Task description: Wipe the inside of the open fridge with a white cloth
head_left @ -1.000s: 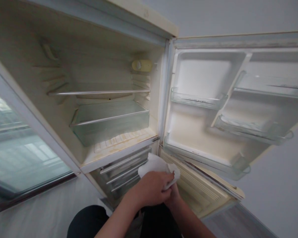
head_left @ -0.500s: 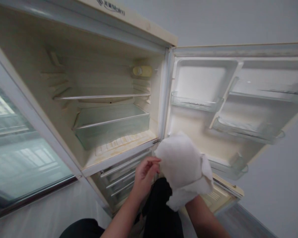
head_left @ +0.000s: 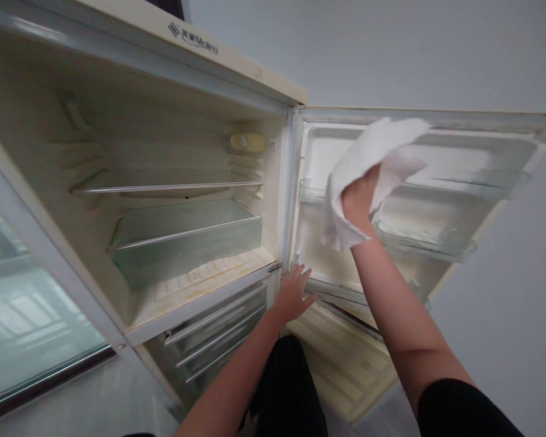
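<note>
A white cloth is draped over my right hand, which is raised in front of the upper part of the open fridge door. Most of that hand's fingers are hidden in the folds. Lower down, my left hand is open with its fingers spread, near the hinge between the upper and lower compartments. Whether it touches the door edge I cannot tell. Clear door shelves run across the inside of the door, partly behind the cloth and my right arm.
The fridge stands open at left, holding a glass shelf, a clear drawer and a yellow lamp cover. Below are freezer drawers and the open lower door. Another glass-fronted panel is at far left.
My right hand has risen from my lap to the upper door, carrying the cloth. My left hand has moved right and its fingers have spread. The view has shifted slightly right.
</note>
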Action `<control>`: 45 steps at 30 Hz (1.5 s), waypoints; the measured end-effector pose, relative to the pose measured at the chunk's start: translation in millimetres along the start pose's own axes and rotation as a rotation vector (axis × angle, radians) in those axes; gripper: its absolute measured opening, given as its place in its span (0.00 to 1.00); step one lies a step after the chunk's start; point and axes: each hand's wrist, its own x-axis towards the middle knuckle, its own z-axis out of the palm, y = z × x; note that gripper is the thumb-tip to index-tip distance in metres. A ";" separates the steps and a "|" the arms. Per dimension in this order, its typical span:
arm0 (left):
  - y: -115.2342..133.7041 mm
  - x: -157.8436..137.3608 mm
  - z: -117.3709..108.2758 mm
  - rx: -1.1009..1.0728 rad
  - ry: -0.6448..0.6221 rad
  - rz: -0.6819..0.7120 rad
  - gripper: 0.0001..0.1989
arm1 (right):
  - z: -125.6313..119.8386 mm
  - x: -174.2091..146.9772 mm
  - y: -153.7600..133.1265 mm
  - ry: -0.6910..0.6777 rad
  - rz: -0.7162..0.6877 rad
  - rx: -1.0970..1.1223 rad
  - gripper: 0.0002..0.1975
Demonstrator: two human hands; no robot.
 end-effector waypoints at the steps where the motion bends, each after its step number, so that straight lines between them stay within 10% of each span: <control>1: -0.6 0.6 5.3 0.054 -0.014 0.013 0.35 | 4.2 7.3 -6.0 0.037 -0.022 -0.019 0.33; 11: 0.4 -2.6 18.5 0.225 0.063 -0.036 0.23 | 24.1 43.5 -42.3 -0.460 -0.101 -0.114 0.33; 21: 2.5 -0.7 10.9 0.364 0.048 -0.030 0.20 | -11.8 53.0 18.2 -0.769 -0.243 -0.010 0.30; 28: 5.7 1.0 12.2 0.347 0.070 -0.030 0.19 | -27.8 38.7 45.0 -0.724 -0.151 -0.183 0.33; 45: -0.2 -2.7 10.2 0.326 0.075 -0.022 0.18 | 32.5 12.8 -35.3 -0.222 -0.375 -0.247 0.22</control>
